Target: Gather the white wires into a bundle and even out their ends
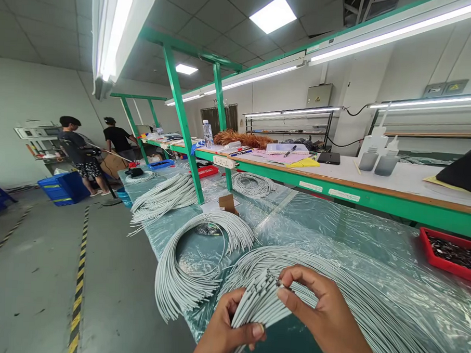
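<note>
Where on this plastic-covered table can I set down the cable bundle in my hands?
Bare plastic sheeting shows between the red tray and the cable loops below your hands. Crowded left of the cardboard scrap, where coiled cables pile up.

A wiring workshop: green workbenches point(336, 199) (plastic-sheeted) and coiled grey cables point(184, 268).

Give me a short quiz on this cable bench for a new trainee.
1. True or false: the left hand and the right hand both hold the bundle of grey cables.
2. What colour is the tray of small dark parts on the right?
3. Which is nearer the hands: the coil of grey cable or the blue crate?

Key: 1 true; 2 red; 3 the coil of grey cable.
</note>
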`<state>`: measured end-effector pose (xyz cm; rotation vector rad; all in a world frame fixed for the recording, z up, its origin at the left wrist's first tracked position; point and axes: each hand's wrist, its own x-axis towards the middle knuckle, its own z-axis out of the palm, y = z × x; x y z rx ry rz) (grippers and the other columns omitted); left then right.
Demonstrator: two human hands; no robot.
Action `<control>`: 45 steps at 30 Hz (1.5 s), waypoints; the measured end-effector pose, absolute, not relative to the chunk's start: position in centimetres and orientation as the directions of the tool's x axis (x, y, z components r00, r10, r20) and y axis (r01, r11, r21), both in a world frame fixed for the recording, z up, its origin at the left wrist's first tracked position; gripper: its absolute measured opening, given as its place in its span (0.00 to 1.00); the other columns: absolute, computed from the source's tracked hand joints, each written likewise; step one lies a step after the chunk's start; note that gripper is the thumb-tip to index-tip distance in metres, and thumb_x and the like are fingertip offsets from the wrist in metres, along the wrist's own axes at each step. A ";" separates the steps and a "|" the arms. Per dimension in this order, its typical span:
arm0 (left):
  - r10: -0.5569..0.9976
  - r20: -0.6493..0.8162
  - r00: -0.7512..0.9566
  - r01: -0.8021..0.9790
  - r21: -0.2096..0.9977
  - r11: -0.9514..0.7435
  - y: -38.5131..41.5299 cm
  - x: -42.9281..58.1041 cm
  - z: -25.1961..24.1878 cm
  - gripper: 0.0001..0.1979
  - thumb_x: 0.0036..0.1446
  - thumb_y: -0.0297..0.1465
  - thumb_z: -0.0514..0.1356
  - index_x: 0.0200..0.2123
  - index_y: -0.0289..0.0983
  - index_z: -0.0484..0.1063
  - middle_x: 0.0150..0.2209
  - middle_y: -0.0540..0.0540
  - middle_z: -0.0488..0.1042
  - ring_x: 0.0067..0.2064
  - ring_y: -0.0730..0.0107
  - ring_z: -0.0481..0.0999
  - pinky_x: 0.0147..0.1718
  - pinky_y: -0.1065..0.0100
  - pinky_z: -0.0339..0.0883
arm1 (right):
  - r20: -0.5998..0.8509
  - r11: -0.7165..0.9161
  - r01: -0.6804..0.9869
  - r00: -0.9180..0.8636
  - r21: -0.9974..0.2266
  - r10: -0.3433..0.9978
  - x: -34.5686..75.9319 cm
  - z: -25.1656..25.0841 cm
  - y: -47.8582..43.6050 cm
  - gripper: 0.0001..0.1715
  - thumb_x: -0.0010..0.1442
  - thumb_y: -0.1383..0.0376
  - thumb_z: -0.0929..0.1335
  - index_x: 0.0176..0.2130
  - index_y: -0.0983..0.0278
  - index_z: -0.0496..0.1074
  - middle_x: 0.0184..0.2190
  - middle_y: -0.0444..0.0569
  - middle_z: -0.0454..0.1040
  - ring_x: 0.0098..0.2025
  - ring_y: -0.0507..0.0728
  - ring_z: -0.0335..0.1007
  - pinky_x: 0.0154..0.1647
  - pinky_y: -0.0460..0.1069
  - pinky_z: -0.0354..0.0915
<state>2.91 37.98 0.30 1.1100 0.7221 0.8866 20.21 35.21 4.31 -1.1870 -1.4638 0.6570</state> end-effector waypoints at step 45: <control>0.859 0.000 0.512 -0.154 0.984 0.092 38.6 3.4 -0.7 0.13 0.41 0.36 0.66 0.27 0.32 0.72 0.19 0.49 0.71 0.22 0.73 0.68 0.19 0.74 0.62 | 0.387 0.319 0.334 0.162 -0.887 0.908 18.8 3.3 34.7 0.07 0.50 0.60 0.69 0.24 0.60 0.69 0.46 0.50 0.71 0.49 0.62 0.66 0.47 0.53 0.63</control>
